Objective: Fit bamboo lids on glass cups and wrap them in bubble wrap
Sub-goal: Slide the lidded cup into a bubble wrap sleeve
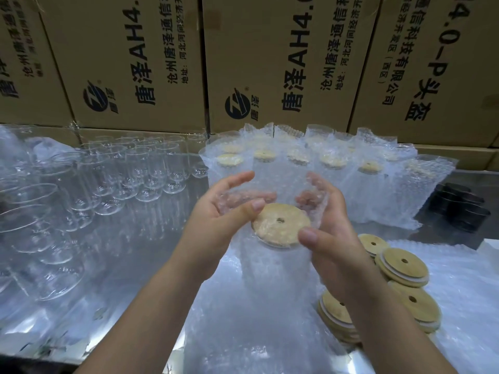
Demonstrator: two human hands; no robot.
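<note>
Above table (pixel 468 182) centre: lidded cup (pixel 272 263) upright inside wrap (pixel 280 182) | left hand (pixel 224 214): fingers curled over wrap's open top, thumb on lid (pixel 280 225) rim | right hand (pixel 328 228): same hold, opposite side | wrapped cups (pixel 332 163) behind; bare cups (pixel 135 171) left; loose lids (pixel 402 265) right; cartons (pixel 129 63) at back

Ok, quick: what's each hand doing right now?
Left hand: grips the bubble-wrapped glass cup with round bamboo lid.
Right hand: grips the same cup.
</note>
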